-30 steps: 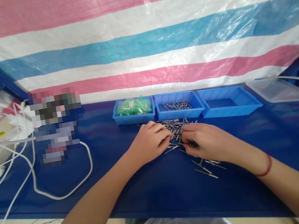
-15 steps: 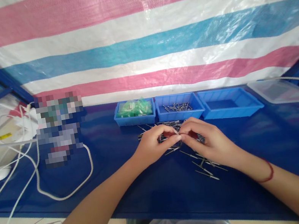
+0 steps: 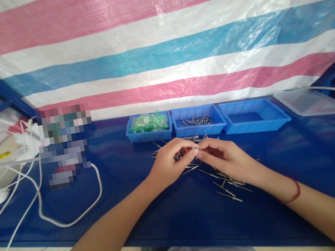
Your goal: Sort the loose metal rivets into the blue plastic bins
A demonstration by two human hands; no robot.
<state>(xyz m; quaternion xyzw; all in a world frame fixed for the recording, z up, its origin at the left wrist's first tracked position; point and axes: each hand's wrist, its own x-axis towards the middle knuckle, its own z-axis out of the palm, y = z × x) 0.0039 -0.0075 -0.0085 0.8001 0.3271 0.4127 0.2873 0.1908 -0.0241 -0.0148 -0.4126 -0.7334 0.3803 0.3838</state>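
My left hand (image 3: 173,159) and my right hand (image 3: 229,155) meet at their fingertips above the blue table. Thumb and fingers of each are pinched closed. A small shiny bit shows between the fingertips, too small to name. Under and behind the hands lies a heap of blind rivets (image 3: 191,167), partly hidden by them. More loose blind rivets (image 3: 227,188) are scattered in front of the right hand, their thin pins pointing various ways.
Behind the heap, three blue bins stand in a row: one with green plastic packets (image 3: 148,122), a middle bin (image 3: 200,130) with rivets, and a right bin (image 3: 255,126). A clear plastic lid (image 3: 312,102) lies far right. White cables (image 3: 74,223) loop across the left.
Both hands stay pinched together over the heap. The right hand has drawn slightly closer to the left, its fingers lower and more folded. The whole view has shifted a little.
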